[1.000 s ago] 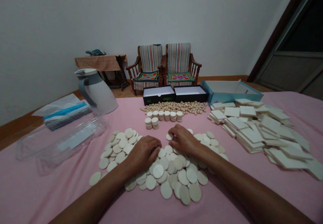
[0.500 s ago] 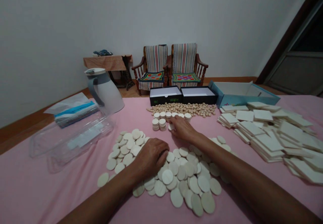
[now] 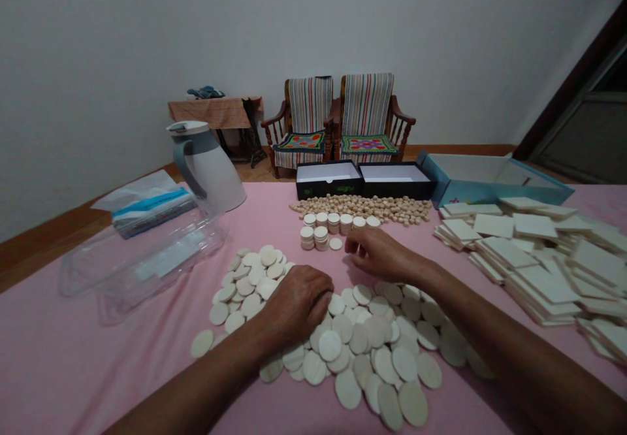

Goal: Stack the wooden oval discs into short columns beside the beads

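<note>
My left hand (image 3: 302, 303) lies over the spread pile of round wooden discs (image 3: 343, 327), its fingers curled under. Whatever it holds is hidden beneath the knuckles. Beyond the pile, my right hand (image 3: 377, 252) hovers low over the cloth with loosely bent fingers and nothing visible in them. A single wooden disc (image 3: 336, 244) lies flat just left of its fingertips, not touching them. Beside that disc are two short stacks of discs (image 3: 314, 239). Behind these runs a row of several disc stacks (image 3: 339, 223), close to my right hand's knuckles.
Small wooden beads (image 3: 362, 206) lie before two black boxes (image 3: 329, 190). On the right are square wooden tiles (image 3: 533, 258) and a blue box (image 3: 494, 190). A jug (image 3: 215, 174), clear plastic trays (image 3: 161, 265) and a blue-edged packet (image 3: 151, 211) stand left on the pink cloth (image 3: 137, 376).
My right hand has drawn back to the right from the stacks, leaving one disc on the cloth beside the two short stacks. My left hand keeps its place on the pile. The view has shifted slightly.
</note>
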`<action>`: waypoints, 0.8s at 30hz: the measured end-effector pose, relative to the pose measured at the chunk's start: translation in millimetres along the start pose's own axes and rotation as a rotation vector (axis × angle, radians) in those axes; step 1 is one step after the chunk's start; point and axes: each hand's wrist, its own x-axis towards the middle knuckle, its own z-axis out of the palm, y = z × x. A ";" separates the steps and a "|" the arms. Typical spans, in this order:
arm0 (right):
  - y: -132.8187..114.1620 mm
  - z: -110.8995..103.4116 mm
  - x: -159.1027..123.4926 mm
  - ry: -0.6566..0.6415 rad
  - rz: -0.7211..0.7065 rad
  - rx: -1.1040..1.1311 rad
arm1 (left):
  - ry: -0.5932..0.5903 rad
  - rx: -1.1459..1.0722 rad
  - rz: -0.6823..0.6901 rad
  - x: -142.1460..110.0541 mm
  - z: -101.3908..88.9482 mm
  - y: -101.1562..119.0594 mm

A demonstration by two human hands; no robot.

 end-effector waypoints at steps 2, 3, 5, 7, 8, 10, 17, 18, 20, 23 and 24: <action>-1.6 -8.1 -14.1 -0.174 -0.049 0.025 | 0.000 0.007 0.005 0.3 -0.5 0.6; -2.3 -9.4 -20.4 -0.228 -0.062 0.018 | 0.000 0.007 0.005 0.4 -0.6 0.9; -3.0 -7.1 -29.7 -0.277 -0.082 -0.020 | -0.001 0.001 -0.001 0.3 -0.8 1.2; -2.8 -1.0 -34.0 -0.268 -0.096 -0.058 | -0.005 -0.004 -0.009 0.2 -0.9 1.3; -2.5 2.2 -34.5 -0.259 -0.101 -0.067 | -0.008 -0.004 -0.011 0.2 -1.0 1.3; -2.0 7.1 -33.0 -0.240 -0.102 -0.074 | -0.010 0.000 -0.013 0.3 -1.3 1.3; -0.1 15.0 -16.3 -0.032 -0.015 -0.096 | -0.009 -0.001 -0.006 0.5 -1.8 1.3; 1.4 16.6 -14.1 -0.026 0.003 -0.097 | -0.011 0.000 -0.008 0.4 -1.7 1.2; 5.5 20.0 -11.0 -0.032 0.018 -0.078 | -0.009 0.000 -0.008 0.3 -1.6 1.2; 10.9 23.9 -9.3 -0.043 0.010 -0.034 | -0.004 0.001 -0.003 -0.1 -1.3 1.1; 11.9 24.7 -9.1 -0.044 0.007 -0.027 | -0.003 0.001 -0.002 -0.3 -1.3 1.1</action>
